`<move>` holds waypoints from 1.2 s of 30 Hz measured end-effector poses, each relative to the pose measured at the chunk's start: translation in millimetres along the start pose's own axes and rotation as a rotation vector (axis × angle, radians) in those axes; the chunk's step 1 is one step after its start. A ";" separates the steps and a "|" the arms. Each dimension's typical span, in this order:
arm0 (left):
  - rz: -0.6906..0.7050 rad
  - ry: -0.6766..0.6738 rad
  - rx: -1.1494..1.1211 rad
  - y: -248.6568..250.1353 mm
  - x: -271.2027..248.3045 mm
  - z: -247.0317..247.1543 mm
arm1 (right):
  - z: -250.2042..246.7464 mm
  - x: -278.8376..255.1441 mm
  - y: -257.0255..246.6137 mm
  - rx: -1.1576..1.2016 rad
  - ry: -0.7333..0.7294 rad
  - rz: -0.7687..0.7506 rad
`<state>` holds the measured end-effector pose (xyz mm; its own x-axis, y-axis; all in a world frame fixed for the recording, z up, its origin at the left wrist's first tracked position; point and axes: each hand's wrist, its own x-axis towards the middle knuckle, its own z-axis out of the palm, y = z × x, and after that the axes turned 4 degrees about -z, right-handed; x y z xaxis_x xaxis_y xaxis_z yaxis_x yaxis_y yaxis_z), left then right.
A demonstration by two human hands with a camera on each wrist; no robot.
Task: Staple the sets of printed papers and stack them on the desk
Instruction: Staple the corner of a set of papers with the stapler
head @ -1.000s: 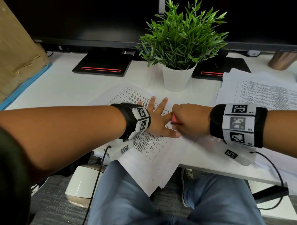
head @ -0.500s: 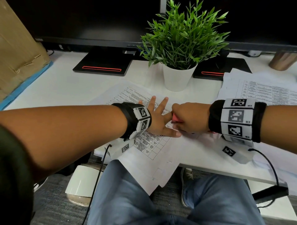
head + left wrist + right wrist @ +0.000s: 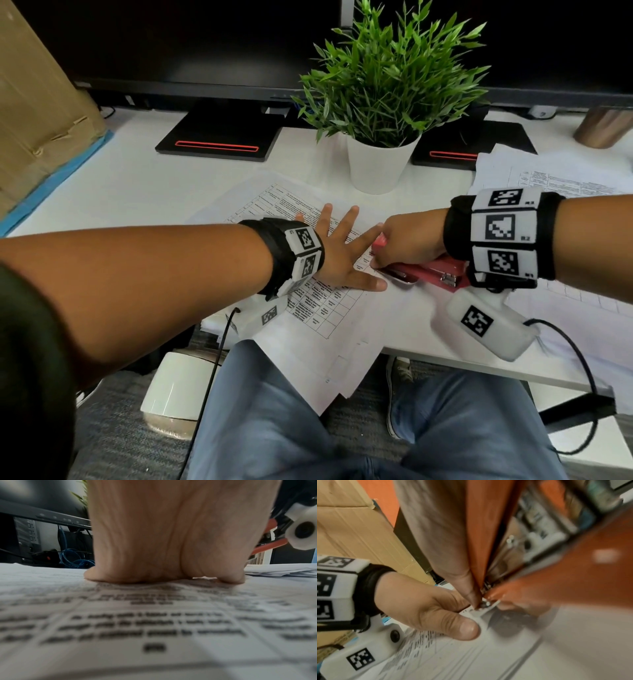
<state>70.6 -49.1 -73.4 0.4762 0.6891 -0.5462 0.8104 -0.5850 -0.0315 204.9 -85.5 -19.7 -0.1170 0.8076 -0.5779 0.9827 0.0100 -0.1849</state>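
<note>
- The left hand (image 3: 337,255) still lies flat, fingers spread, pressing the papers (image 3: 308,305) under its palm.
- The right hand (image 3: 409,241) grips the red stapler (image 3: 428,272), which has tipped up since 1 second ago; 1 staple looks done.

Glossy red metal stapler (image 3: 431,270); white paper sheets (image 3: 318,308) printed with black gridded tables; green leafy plant (image 3: 387,78) in plain white pot (image 3: 378,164).

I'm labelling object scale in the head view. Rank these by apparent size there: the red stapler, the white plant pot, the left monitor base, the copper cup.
Largest to smallest:
1. left monitor base
2. white plant pot
3. red stapler, though the right hand hides part of it
4. copper cup, cut off by the frame edge
</note>
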 end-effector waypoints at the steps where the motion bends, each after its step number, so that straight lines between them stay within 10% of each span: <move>1: -0.001 0.004 -0.003 0.2 -0.1 -0.1 | -1.7 -1.1 -0.4 0.003 -0.006 0.012; 13: 0.047 -0.010 -0.086 -4.6 -5.6 -6.0 | -4.3 -2.1 5.9 -0.007 0.097 -0.046; 19: 0.163 0.229 -0.617 -22.8 -18.3 -33.2 | -2.9 -9.8 12.6 0.055 0.293 -0.126; 24: 0.201 0.150 -0.966 -24.4 -25.1 -30.4 | -4.0 -12.9 11.3 0.020 0.344 -0.126; 36: 0.211 0.180 -1.011 -23.4 -33.3 -20.2 | -0.1 -17.2 2.6 0.043 0.313 -0.167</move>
<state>42.7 -49.8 -37.6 0.6178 0.7164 -0.3244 0.5734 -0.1281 0.8092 209.5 -99.4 -10.1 -0.2189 0.9385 -0.2671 0.9460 0.1371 -0.2936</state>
